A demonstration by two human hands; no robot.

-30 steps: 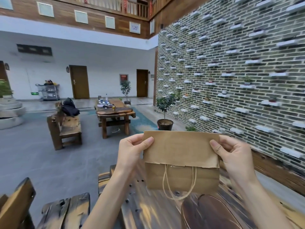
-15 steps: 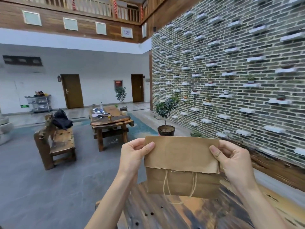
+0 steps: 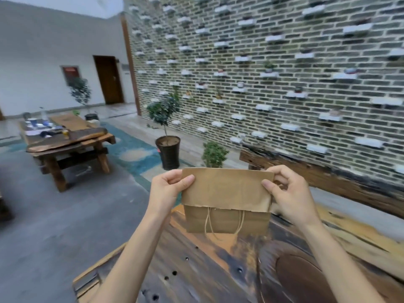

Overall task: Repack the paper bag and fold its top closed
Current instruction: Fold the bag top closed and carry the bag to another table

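A brown paper bag (image 3: pixel 227 202) stands upright above the far part of a dark wooden table (image 3: pixel 207 270). Its top is folded down toward me as a wide flap, and two twine handles hang out from under the flap. My left hand (image 3: pixel 168 189) pinches the flap's upper left corner, thumb in front. My right hand (image 3: pixel 288 193) pinches the upper right corner the same way. What is inside the bag is hidden.
A dark round inlay (image 3: pixel 306 276) sits in the table near my right forearm. Beyond the bag stand a potted tree (image 3: pixel 167 136) and a small shrub (image 3: pixel 214 154). A wooden tea table (image 3: pixel 65 136) is at left; a brick wall (image 3: pixel 284 73) runs along the right.
The view has swung to the right and dipped, so more of the table shows. Both hands keep their pinch on the folded flap, and the bag stays in the same pose.
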